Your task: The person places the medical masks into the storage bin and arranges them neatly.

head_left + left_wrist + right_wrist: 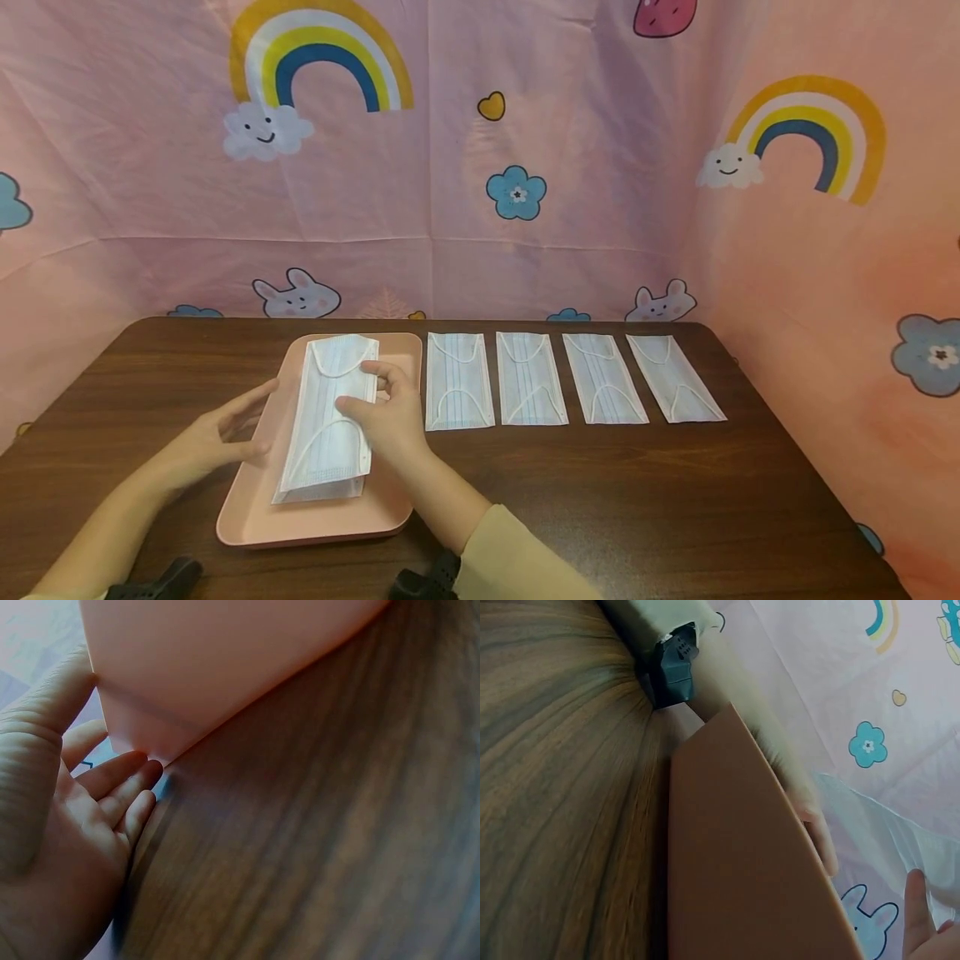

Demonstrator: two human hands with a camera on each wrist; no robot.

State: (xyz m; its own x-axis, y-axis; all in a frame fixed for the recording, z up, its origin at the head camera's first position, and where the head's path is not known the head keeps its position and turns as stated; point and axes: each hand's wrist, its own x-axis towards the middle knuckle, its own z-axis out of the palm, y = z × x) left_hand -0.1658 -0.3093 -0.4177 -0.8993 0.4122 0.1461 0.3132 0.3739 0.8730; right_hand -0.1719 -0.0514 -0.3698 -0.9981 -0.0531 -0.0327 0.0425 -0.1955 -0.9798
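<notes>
And here, over the pink tray (251, 510), a white face mask (330, 442) is being held by the right hand (397, 417): its right edge is pinched in the fingers, with the thumb laid across the upper face and only a narrow gap left. Under that mask's lower end, a strip of another mask (322, 492) is seen, lying in the tray; how many are stacked there cannot be told. Over on the left, the tray's side is touched by the left hand (198, 446), its fingers well spread and relaxed, and no mask is held in it. The tray itself is carried by the dark wooden surface (600, 508). To its right, a neat row is formed: a first mask (459, 379) just beside the tray, then a second mask (531, 379), a third mask (604, 379) and a fourth mask (677, 379), all laid flat and apart, ear loops up. Behind, the scene is closed off by a pink cloth (592, 175), printed with rainbows, flowers and rabbits. A pale sleeve (517, 558) is worn on the right arm, and a black wristband (427, 582) is glimpsed at its cuff.
</notes>
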